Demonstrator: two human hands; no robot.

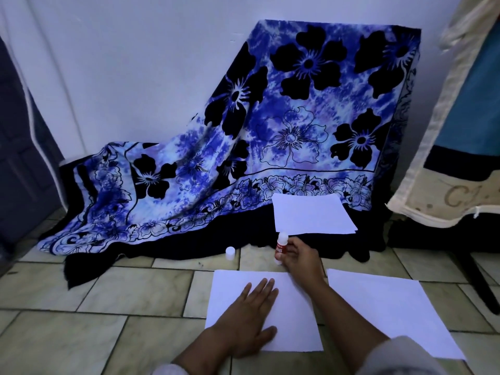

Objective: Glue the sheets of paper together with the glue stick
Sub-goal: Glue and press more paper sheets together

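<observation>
A blue-and-black flowered cloth (270, 125) is draped against the wall, well beyond both grips, and its dark hem spreads onto the tiled floor (108, 293). The floor carries everything else.

Three lots of white paper lie on it. One sheet (295, 328) is under the left grip, and a second sheet (392, 307) lies just right of the right forearm, apart from the first. A far sheet (311, 215) rests on the cloth's hem just beyond the right grip; I cannot tell whether it is one sheet or several.

The left grip (251, 320) lies flat on the near sheet, fingers straight and together, pressing it to the floor. The right grip (300, 258), just past that sheet's far edge, has its fingers curled round a red-labelled glue stick (280, 249), which it holds nearly upright with the white end on top.

A small white cap (230, 253) stands on the floor to the left of the right grip, clear of the paper.
</observation>
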